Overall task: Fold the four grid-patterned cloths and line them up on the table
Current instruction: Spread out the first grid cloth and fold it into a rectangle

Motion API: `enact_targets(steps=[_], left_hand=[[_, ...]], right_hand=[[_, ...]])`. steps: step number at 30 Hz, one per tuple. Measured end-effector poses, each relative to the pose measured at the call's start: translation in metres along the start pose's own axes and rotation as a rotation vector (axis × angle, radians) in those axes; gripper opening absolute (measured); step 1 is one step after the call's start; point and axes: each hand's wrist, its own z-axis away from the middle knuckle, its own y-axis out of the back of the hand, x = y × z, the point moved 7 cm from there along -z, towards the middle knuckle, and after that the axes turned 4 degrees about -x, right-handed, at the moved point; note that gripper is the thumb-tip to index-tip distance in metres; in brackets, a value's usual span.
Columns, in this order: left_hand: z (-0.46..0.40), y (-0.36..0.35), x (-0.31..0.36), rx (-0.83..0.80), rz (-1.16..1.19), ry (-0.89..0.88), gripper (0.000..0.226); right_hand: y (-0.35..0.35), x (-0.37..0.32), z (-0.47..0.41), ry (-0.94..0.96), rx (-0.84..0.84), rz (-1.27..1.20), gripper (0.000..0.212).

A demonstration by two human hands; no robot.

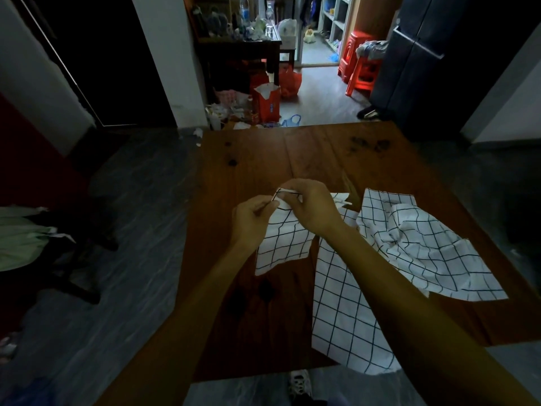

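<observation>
A white cloth with a black grid [285, 244] hangs from both my hands above the brown wooden table [263, 159]. My left hand [251, 221] and my right hand [311, 208] pinch its top edge close together. A second grid cloth [342, 312] lies flat under my right forearm and reaches over the table's near edge. A rumpled heap of grid cloth [421, 244] lies at the right of the table; how many cloths it holds I cannot tell.
The table's far half is bare wood with dark stains [369, 145]. Beyond it stand a cluttered dark cabinet [240, 45], a red box [265, 104] and red stools [360, 68]. A dark chair with green fabric [23, 238] is at the left. A shoe [298, 382] shows below the table's near edge.
</observation>
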Motion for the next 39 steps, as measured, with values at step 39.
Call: enact_targets(steps=[39], left_hand=[[-0.012,-0.005,0.01,-0.167,-0.117,0.027,0.043]], right_hand=[[0.043,0.026,0.005,-0.161,0.212,-0.131,0.015]])
